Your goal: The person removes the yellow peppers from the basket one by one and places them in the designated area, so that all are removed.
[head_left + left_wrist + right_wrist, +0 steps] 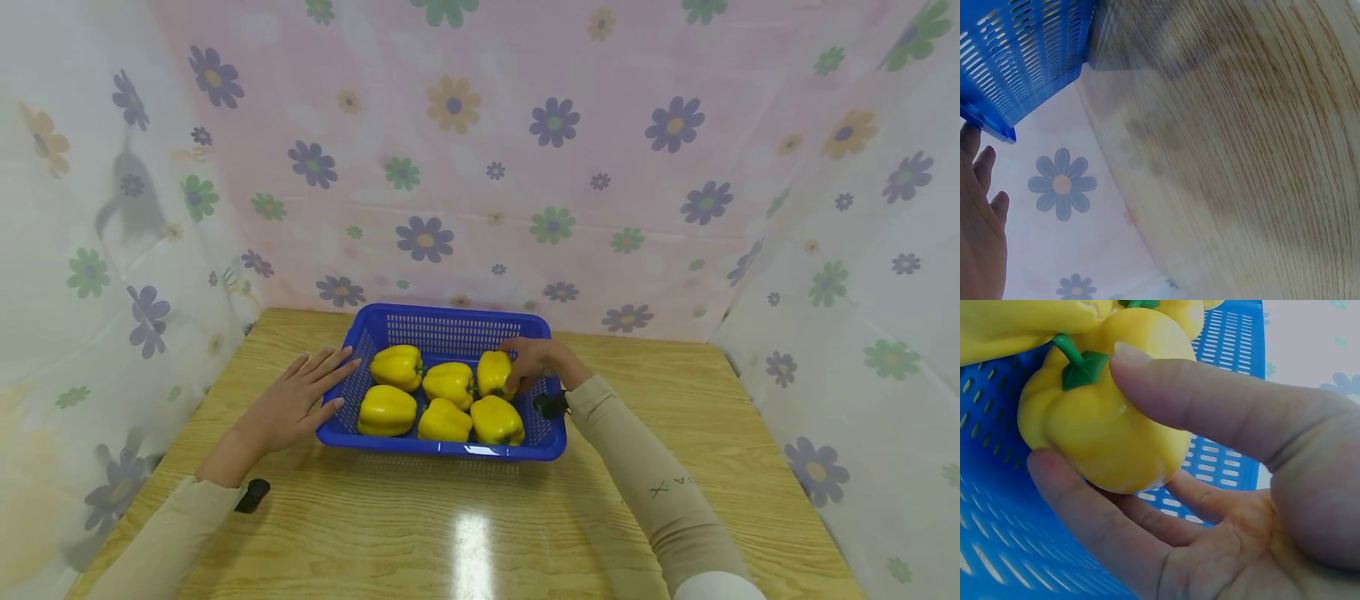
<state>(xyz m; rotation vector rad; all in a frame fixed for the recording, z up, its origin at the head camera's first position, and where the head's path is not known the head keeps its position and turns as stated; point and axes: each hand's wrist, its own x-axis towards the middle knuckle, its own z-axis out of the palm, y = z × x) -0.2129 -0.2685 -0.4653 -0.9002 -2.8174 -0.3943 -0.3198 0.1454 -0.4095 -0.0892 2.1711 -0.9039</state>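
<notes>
Several yellow bell peppers with green stems lie in a blue plastic basket (pixel 480 450). My right hand (pixel 536 360) reaches over the basket's right end and grips the back-right bell pepper (pixel 492 372). In the right wrist view the thumb lies across the top of this yellow bell pepper (pixel 1110 419), with the fingers curled round its underside. My left hand (pixel 288 404) has its fingers spread straight at the basket's left rim. In the left wrist view its fingertips (pixel 985 159) touch the underside of the rim, below the slotted wall.
The basket stands toward the back of a wood-grain table (pixel 375 533). Flower-printed cloth (pixel 487 167) hangs behind it and on both sides. A front-left pepper (pixel 386 410) and a middle one (pixel 448 383) sit close to the others.
</notes>
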